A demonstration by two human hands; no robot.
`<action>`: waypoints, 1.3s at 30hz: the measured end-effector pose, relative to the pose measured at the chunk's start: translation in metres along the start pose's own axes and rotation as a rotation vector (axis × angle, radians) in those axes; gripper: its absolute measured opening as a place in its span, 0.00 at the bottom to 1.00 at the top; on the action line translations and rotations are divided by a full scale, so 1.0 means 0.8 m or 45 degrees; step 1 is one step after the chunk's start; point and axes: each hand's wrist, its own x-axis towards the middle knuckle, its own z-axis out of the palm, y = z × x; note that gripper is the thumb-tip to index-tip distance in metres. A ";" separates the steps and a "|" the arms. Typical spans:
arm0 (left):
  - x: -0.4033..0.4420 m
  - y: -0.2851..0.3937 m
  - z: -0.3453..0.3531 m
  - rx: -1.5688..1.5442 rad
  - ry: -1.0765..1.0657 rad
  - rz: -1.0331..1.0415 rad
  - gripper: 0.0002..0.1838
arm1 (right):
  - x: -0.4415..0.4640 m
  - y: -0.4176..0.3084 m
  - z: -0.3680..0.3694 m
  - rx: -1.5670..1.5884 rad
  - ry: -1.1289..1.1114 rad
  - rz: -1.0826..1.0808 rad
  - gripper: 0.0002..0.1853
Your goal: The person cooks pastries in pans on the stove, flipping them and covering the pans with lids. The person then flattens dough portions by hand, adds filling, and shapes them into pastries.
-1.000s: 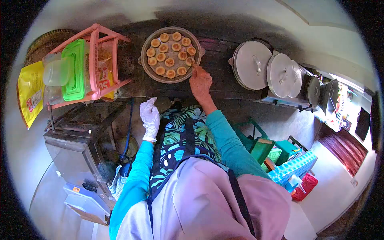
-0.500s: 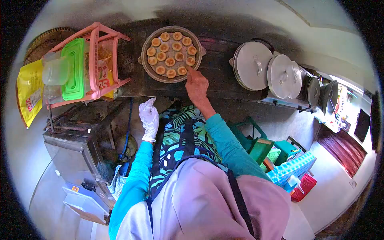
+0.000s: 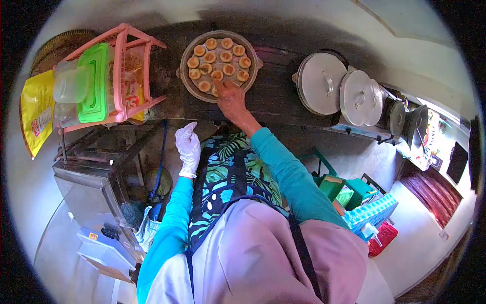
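Observation:
A round metal pan [image 3: 187,83] with side handles holds several small round cakes [image 3: 226,56], browned on top. Over its front edge, my bare right hand [image 3: 234,104] reaches in with the fingers closed at the front cakes. It covers part of this row, and what the fingertips grip is hidden. My left hand [image 3: 188,147], in a thin white glove, hangs before the patterned apron [image 3: 228,177], below the counter edge. Its fingers are curled together, and I cannot make out anything in them.
Left of the pan stands a pink plastic rack [image 3: 119,76] with a green-lidded container [image 3: 94,83] and a yellow packet [image 3: 38,114]. Metal lids [image 3: 319,83] stand to the right. Below right are green and blue crates [image 3: 372,210]; a steel cabinet [image 3: 86,190] is at lower left.
My right hand has moved left and slightly inward, from the pan's front right edge to over the front cakes. My gloved left hand has barely moved.

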 end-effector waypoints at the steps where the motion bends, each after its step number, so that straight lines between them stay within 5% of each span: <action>1: 0.000 -0.002 0.001 -0.001 0.005 -0.011 0.18 | 0.000 -0.001 0.001 0.012 0.076 -0.061 0.21; 11: -0.004 -0.010 0.002 0.017 -0.014 -0.047 0.18 | -0.002 -0.011 0.019 -0.016 0.038 0.044 0.22; 14: -0.002 -0.005 0.000 0.046 -0.061 -0.037 0.18 | -0.001 -0.019 0.019 0.020 -0.177 0.163 0.20; 23: -0.003 -0.007 0.008 0.018 -0.056 -0.026 0.18 | -0.033 -0.002 -0.014 0.143 -0.007 0.265 0.15; 35: 0.007 0.008 0.022 0.014 -0.077 -0.025 0.17 | -0.027 0.021 -0.036 0.047 0.074 0.246 0.21; 39: 0.011 0.010 0.026 0.036 -0.083 -0.030 0.18 | -0.041 0.040 -0.028 0.136 0.135 0.259 0.13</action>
